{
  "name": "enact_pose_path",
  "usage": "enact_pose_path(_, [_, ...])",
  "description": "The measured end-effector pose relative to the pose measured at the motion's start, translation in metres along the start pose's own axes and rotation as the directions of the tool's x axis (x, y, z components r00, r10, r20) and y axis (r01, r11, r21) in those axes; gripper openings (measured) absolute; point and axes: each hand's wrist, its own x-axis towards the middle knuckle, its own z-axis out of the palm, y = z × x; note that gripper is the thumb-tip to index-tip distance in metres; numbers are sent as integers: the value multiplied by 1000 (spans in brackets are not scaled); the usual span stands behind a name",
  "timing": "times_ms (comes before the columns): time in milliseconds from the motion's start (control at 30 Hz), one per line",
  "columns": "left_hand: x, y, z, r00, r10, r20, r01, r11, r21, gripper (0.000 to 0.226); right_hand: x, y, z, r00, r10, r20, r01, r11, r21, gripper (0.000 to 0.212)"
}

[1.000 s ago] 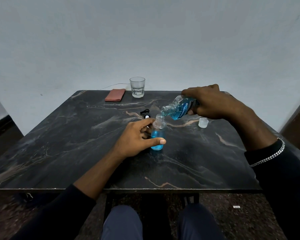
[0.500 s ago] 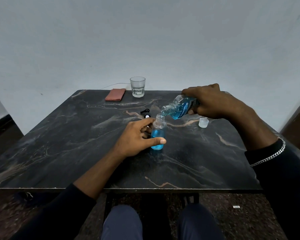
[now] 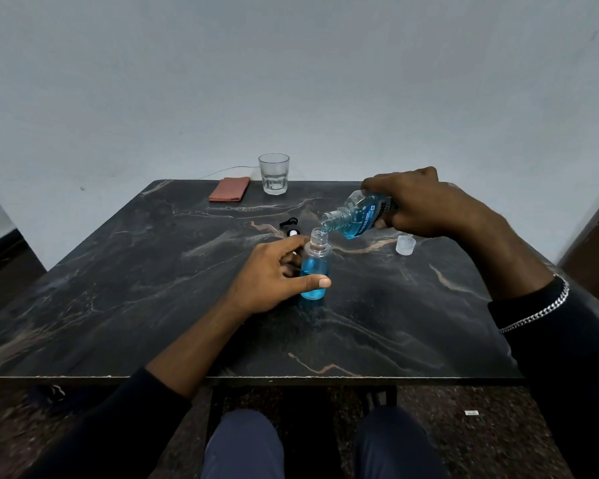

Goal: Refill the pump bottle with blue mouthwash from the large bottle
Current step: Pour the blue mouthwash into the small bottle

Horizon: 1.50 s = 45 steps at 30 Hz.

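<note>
Nothing much has moved: the right hand (image 3: 426,205) grips the tilted big clear blue mouthwash bottle (image 3: 358,216), pouring toward nine o'clock, while the left hand (image 3: 270,278) wraps the small clear pump bottle (image 3: 315,267) steady on the dark marble counter (image 3: 153,288).

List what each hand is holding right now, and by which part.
The left hand grips the small pump bottle around its lower body. The right hand holds the tilted large bottle by its base end.

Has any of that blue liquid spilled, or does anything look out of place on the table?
Nothing stands out. No blue puddle shows on the table. The large bottle tilts over the small bottle's open neck; its clear cap and the black pump top simply lie nearby.
</note>
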Motion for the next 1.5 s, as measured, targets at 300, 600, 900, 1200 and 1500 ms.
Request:
enact_pose_path(300, [-1,1,0,1000,-4,0,4,1000,0,53,1,1,1,1000,-9,-5,9,1000,4,46])
enact_pose_path(600, [0,0,0,1000,-6,4,6,1000,-18,52,2,2,0,1000,-19,6,19,1000,-7,44])
enact_pose_path(900, [0,0,0,1000,0,0,0,1000,-7,50,2,2,-1,1000,-15,13,15,1000,-13,44])
enact_pose_path(1200, [0,-1,-1,1000,4,4,-4,1000,1,53,2,2,-1,1000,-20,8,20,1000,-15,43])
enact_pose_path(1500, [0,0,0,1000,-2,6,2,1000,5,52,2,1,-1,1000,-12,9,12,1000,-17,45])
